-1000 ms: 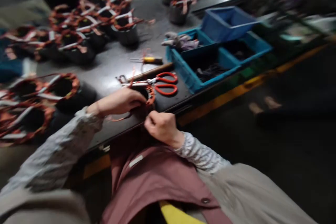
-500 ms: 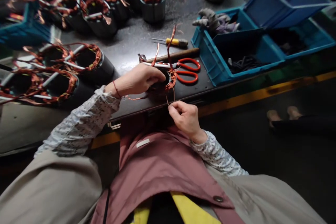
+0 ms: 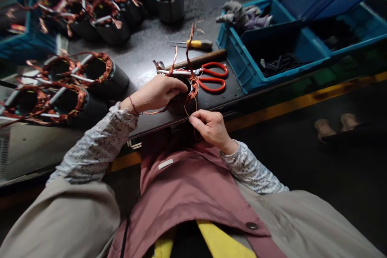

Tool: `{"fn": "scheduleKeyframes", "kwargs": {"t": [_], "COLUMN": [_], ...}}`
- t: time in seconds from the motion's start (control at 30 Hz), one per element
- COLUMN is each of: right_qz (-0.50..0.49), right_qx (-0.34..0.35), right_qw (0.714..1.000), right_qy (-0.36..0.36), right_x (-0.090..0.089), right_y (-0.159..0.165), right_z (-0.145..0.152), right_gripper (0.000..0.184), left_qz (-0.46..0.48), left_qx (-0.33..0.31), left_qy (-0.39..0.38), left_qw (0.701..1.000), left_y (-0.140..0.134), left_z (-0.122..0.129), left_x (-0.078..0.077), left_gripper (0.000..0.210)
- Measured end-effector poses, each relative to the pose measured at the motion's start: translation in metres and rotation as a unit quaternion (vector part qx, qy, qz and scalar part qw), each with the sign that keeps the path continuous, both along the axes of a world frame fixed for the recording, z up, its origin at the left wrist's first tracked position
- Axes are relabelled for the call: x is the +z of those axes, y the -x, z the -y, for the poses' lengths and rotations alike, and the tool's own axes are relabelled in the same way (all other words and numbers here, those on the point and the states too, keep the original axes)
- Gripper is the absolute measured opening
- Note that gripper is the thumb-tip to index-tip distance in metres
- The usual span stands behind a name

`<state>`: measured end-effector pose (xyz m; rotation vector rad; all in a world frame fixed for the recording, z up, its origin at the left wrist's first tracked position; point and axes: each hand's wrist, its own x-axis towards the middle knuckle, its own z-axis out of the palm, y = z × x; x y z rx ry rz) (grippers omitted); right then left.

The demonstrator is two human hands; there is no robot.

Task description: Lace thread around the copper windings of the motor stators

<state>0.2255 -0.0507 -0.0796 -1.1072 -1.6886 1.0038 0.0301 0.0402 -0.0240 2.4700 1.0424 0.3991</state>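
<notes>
My left hand (image 3: pixel 161 92) is closed on a motor stator (image 3: pixel 194 88) with copper windings, lying near the table's front edge. Its fingertips reach into the dark bore, and the palm hides much of the body. Two bundles of copper leads stick up from the winding. With thumb and forefinger pressed together, my right hand (image 3: pixel 211 129) pinches a thin cord (image 3: pixel 185 109) that runs down from the winding's rim. Just behind the stator lie red-handled scissors (image 3: pixel 215 64), a wooden stick (image 3: pixel 202 59) and a yellow-and-black screwdriver (image 3: pixel 201 44).
Several wound stators (image 3: pixel 113 76) stand at the left, with more (image 3: pixel 171 8) at the back. On the right is a blue divided bin (image 3: pixel 242 64) holding gloves (image 3: pixel 242 16) and dark pieces. Another blue bin (image 3: pixel 30 40) stands far left. A person's feet (image 3: pixel 325 128) show at right.
The view has shifted slightly. My right hand has moved a little with the cord, and a loose length of it now shows below the fingers. My left hand keeps its hold on the stator.
</notes>
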Motion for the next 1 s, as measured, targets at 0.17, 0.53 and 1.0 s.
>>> {"fn": "scheduleKeyframes", "kwargs": {"t": [0.17,0.53,1.0], "right_qz": [-0.002,0.065,0.124], "right_qx": [-0.020,-0.109,-0.089], "right_qw": [0.998,0.992,0.988], "right_qy": [0.057,0.001,0.019], "right_x": [-0.007,0.001,-0.008], "right_y": [-0.001,0.009,0.012], "right_z": [-0.009,-0.013,-0.015], "right_gripper": [0.022,0.020,0.029], "left_qz": [-0.010,-0.092,-0.210], "left_qx": [-0.002,-0.042,-0.010], "left_qy": [-0.003,0.020,-0.037], "left_qw": [1.000,0.995,0.977], "left_y": [-0.002,-0.007,-0.012], "left_z": [-0.002,-0.009,-0.015], "left_x": [0.000,0.003,0.017], "left_gripper": [0.029,0.031,0.021]}}
